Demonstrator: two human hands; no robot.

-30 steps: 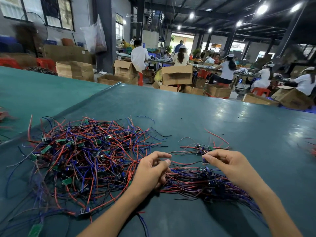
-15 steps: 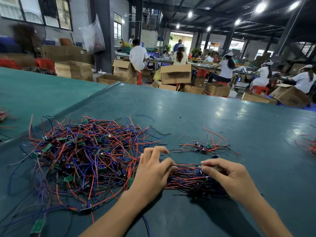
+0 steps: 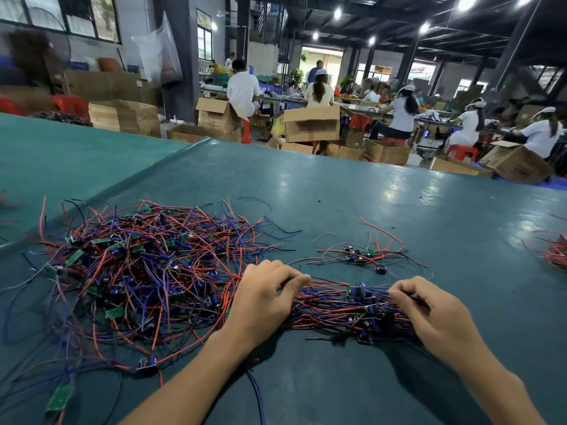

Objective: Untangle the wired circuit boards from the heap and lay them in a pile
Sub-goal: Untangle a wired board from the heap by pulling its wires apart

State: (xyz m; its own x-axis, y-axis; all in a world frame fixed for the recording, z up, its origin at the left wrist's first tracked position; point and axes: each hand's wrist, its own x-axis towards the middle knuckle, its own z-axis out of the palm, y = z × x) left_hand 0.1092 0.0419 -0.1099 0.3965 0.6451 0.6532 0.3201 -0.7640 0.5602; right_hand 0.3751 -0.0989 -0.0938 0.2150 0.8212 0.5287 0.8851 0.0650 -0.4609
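While pile point(image 3: 343, 305) lies lower centre and heap point(image 3: 147, 271) centre-left, left hand point(image 3: 264, 299) grips pile's wire ends | right hand point(image 3: 429, 311) pinches its right end | tip: align wires parallel, clear of heap strands

Bright ceiling lamps point(image 3: 466, 2), glare on green table point(image 3: 383, 191), edges bowed, background soft
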